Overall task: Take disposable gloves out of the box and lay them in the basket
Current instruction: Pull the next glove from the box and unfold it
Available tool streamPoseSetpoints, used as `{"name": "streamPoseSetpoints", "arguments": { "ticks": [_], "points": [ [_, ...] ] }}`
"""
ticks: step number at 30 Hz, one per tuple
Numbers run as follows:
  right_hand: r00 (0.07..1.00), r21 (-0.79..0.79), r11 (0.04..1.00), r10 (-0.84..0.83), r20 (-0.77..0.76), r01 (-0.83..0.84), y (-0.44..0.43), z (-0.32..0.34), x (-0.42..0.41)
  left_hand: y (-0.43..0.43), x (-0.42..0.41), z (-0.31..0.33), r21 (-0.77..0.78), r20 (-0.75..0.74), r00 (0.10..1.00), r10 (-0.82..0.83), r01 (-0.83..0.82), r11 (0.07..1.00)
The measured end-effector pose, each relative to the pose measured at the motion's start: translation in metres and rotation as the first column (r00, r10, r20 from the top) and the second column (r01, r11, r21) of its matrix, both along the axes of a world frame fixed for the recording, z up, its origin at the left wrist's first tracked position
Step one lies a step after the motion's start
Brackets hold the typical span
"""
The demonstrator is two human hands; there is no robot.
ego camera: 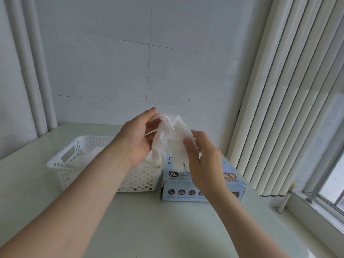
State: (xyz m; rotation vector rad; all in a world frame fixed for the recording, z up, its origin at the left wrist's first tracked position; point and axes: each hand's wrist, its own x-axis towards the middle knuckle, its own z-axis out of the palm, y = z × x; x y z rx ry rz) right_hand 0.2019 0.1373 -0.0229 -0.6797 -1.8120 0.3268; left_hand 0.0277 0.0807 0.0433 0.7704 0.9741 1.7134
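Centre of frame: left hand (136, 138) and right hand (200, 155) both pinch one white glove (170, 138), held above the box (202, 183). Step in hand: transfer. Next move, judged: carry left and lay it in the basket (61, 164), lower left on the desk (149, 226).

Head-worn wide-angle view facing forward and down across the table (167, 229) toward the wall (111, 71). Left hand (137, 138) and right hand (202, 162) lie near, mid-frame.
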Motion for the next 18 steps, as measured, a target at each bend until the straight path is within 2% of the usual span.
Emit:
{"name": "streamPoseSetpoints", "arguments": {
  "ticks": [3,7,10,12,15,18],
  "points": [
    [0.999,-0.038,0.999,0.037,-0.038,-0.038,-0.009,0.003,-0.009,-0.004,-0.007,0.005,0.024,0.007,0.999,-0.040,0.040,0.999],
    [0.983,-0.219,0.968,0.087,-0.161,-0.122,-0.018,0.010,-0.019,-0.007,-0.017,0.004,0.041,-0.137,0.990,0.035,-0.029,0.999],
    [0.946,-0.415,0.865,0.180,-0.270,-0.283,-0.022,0.019,-0.028,-0.007,-0.026,0.002,0.047,-0.238,0.956,0.170,-0.163,0.985],
    [0.933,-0.498,0.796,0.228,-0.280,-0.344,-0.021,0.027,-0.034,-0.008,-0.028,0.003,0.063,-0.309,0.919,0.243,-0.235,0.970],
    [0.929,-0.514,0.776,0.273,-0.249,-0.366,-0.017,0.040,-0.047,-0.012,-0.033,0.006,0.110,-0.404,0.864,0.301,-0.280,0.954],
    [0.917,-0.492,0.779,0.276,-0.288,-0.389,-0.015,0.052,-0.062,-0.016,-0.039,0.010,0.156,-0.463,0.829,0.314,-0.273,0.949]
  ]
}}
